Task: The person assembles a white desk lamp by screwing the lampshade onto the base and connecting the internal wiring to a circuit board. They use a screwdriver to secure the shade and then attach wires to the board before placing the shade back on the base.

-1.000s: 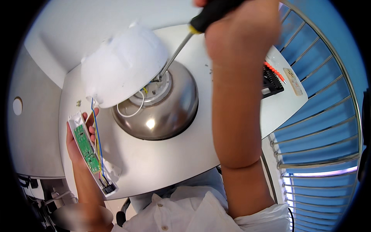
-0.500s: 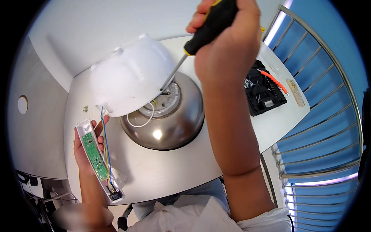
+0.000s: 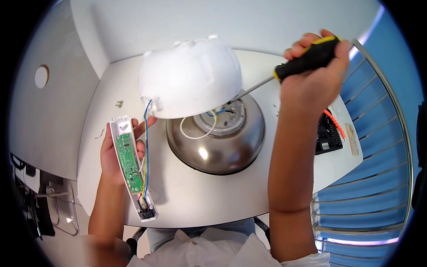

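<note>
My left hand (image 3: 111, 155) is wrapped round a long white plastic housing (image 3: 120, 127), at the left of the table. A green circuit board (image 3: 130, 162) lies in its open side. Blue and yellow wires (image 3: 146, 142) run from its lower end up to a white plastic shell (image 3: 191, 75). The shell leans over a round steel bowl (image 3: 213, 153), turned bottom up, with a white wire looping out. In my right hand (image 3: 313, 86), closed, is a screwdriver (image 3: 307, 58) with a black and yellow handle. Its shaft slants down left to the bowl's base, near the shell's edge; the exact contact of its tip is unclear.
Behind my right forearm, a black tool case (image 3: 327, 141) sits partly hidden, with an orange flexible shaft (image 3: 334, 123) on it. Small screws (image 3: 119, 104) lie on the white table (image 3: 209, 200) at left. A metal railing (image 3: 387, 155) stands to the right.
My right hand has swung right and lower, tilting the screwdriver closer to flat while its tip stays near the bowl's base. The whole view has shifted; my left hand keeps its hold.
</note>
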The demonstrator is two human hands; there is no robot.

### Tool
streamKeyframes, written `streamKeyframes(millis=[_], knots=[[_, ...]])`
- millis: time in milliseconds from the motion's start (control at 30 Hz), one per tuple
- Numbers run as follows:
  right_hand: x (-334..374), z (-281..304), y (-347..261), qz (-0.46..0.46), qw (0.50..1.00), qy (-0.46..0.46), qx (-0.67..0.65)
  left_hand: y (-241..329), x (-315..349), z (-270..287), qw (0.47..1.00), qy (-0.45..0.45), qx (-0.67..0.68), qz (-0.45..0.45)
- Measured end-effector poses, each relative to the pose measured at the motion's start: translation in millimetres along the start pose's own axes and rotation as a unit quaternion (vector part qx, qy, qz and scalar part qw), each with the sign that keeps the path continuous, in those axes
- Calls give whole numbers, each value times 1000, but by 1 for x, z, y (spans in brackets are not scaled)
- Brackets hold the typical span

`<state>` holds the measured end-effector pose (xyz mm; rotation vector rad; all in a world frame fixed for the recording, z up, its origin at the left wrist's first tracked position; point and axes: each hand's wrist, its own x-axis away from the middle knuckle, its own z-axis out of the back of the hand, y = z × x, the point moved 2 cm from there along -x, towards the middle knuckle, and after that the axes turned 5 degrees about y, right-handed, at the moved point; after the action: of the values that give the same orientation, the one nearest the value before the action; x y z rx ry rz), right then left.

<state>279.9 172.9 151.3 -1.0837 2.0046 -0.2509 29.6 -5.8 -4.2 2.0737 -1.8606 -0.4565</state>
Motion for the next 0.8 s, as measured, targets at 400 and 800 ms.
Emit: streamKeyframes(millis=[400,800], knots=[[6,0,7,33,999,-29,-29,-6,-1,1,994,-72,81,21],[2,5,4,10,995,-66,-69,-3,-2,1,995,-71,76,-2]])
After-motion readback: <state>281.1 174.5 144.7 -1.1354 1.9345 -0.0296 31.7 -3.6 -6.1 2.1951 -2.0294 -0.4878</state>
